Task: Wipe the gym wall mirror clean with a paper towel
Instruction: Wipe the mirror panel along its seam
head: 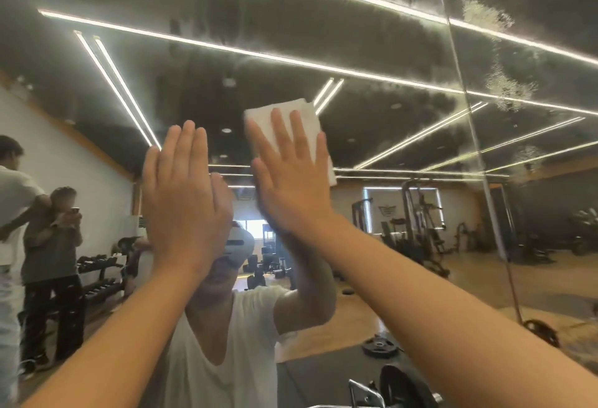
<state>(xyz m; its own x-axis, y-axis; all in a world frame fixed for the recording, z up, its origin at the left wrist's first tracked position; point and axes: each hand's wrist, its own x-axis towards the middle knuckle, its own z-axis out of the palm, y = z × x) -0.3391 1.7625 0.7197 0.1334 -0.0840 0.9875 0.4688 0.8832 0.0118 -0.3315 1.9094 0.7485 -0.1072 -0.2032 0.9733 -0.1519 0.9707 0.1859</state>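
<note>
The gym wall mirror (372, 45) fills the view, hazy with smears across its upper part. My right hand (291, 174) presses a folded white paper towel (281, 116) flat against the glass, fingers straight and spread. Just left of it, my left hand (184, 187) is raised with straight fingers held together, palm toward the mirror; whether it touches the glass I cannot tell. It holds nothing.
A vertical seam (466, 94) splits the mirror panels at right, with white spray blotches (485, 13) beyond it. Reflected are two people (48, 246) at left, a dumbbell rack (97, 275), weight machines (417, 220) and a weight plate (378, 346) on the floor.
</note>
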